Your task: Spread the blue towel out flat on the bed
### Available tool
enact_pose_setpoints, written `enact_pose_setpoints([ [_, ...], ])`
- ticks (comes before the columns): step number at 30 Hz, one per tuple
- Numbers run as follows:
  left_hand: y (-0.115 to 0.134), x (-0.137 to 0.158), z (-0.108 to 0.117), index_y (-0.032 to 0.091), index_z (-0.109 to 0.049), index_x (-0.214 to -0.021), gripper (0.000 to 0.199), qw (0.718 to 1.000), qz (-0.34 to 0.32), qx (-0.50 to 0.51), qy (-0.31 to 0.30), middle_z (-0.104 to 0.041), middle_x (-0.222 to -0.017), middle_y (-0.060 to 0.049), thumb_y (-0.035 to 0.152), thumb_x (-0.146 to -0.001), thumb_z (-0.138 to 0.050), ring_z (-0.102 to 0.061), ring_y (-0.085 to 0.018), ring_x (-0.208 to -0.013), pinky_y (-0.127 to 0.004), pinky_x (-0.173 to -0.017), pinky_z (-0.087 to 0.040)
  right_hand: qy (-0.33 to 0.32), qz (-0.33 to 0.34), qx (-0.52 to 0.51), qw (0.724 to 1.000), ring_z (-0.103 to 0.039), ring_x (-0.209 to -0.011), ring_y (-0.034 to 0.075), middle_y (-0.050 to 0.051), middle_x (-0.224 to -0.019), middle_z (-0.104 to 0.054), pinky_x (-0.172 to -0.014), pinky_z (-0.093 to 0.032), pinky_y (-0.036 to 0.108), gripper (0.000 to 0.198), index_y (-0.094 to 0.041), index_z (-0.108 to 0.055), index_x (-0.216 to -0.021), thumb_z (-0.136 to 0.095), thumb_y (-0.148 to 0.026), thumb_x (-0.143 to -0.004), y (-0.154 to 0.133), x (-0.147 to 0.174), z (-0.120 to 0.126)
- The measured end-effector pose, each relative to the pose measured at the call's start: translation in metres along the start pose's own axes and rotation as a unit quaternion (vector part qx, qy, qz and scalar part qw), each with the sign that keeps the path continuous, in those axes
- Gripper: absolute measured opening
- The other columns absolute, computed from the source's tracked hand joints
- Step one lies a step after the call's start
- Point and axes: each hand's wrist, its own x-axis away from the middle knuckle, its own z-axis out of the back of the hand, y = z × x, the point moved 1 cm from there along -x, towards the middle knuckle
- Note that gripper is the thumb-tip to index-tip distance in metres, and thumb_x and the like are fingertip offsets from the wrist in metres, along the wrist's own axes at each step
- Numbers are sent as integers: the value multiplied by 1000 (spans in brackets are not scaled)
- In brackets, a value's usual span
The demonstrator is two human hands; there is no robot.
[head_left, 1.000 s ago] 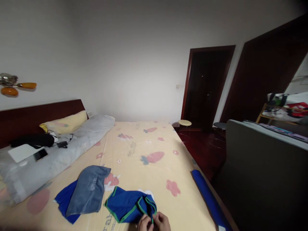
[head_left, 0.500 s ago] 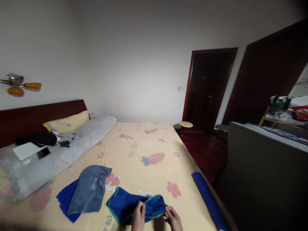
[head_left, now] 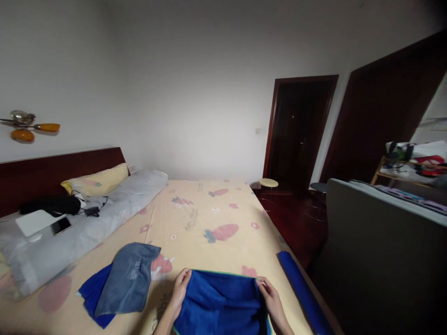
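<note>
Head view: you're holding a blue cloth with green trim (head_left: 223, 304) stretched flat at the near edge of the bed with the yellow strawberry-print sheet (head_left: 209, 218). Your left hand (head_left: 181, 286) is pinching the cloth's far left corner, fingers clamped on the fabric. Your right hand (head_left: 270, 293) is gripping the far right corner the same way, fingers closed on it. The two hands are sitting well apart, with the cloth's far edge running taut between them. A folded grey towel (head_left: 127, 279) is lying to the left, overlapping a second blue cloth (head_left: 92, 298). A blue roll (head_left: 302, 291) is lying along the bed's right edge. A long grey bolster (head_left: 87, 223) is running along the head end, carrying a phone (head_left: 60, 225).
</note>
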Motion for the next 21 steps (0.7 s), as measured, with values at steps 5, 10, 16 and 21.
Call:
enact_pose_setpoints([
  [5, 46, -5, 27, 21, -56, -66, 42, 991, -39, -13, -129, -54, -65, 5, 62, -63, -67, -50, -13, -69, -27, -66, -40, -80, 51, 132, 987, -57, -80, 21, 2, -77, -66, -77, -45, 34, 35, -21, -63, -75, -58, -56, -73, -53, -12, 21],
  [10, 70, -7, 57, 24, -57, -85, 25, 961, -71, -139, -228, -55, -79, 6, 18, -61, -57, -51, -12, -76, -25, -69, -37, -243, 68, 214, 944, -59, -100, 24, 3, -105, -67, -92, -43, 37, 48, -24, -61, -104, -53, -19, -58, -78, -16, 38],
  [16, 49, -28, 73, 24, -59, -86, 19, 937, -118, -269, -191, -62, -86, 2, 22, -68, -51, -58, -17, -91, -29, -85, -42, -188, 116, 415, 883, -60, -86, 19, 4, -89, -65, -81, -44, 33, 28, -22, -61, -82, -44, -16, -60, -42, -36, 51],
  [21, 8, -48, 86, 23, -57, -70, 7, 935, -114, -313, -124, -63, -80, -2, 22, -64, -53, -59, -21, -84, -33, -82, -45, -136, 88, 454, 876, -62, -82, 19, 6, -83, -68, -77, -43, 32, 20, -22, -59, -76, -40, -20, -71, -3, -43, 71],
])
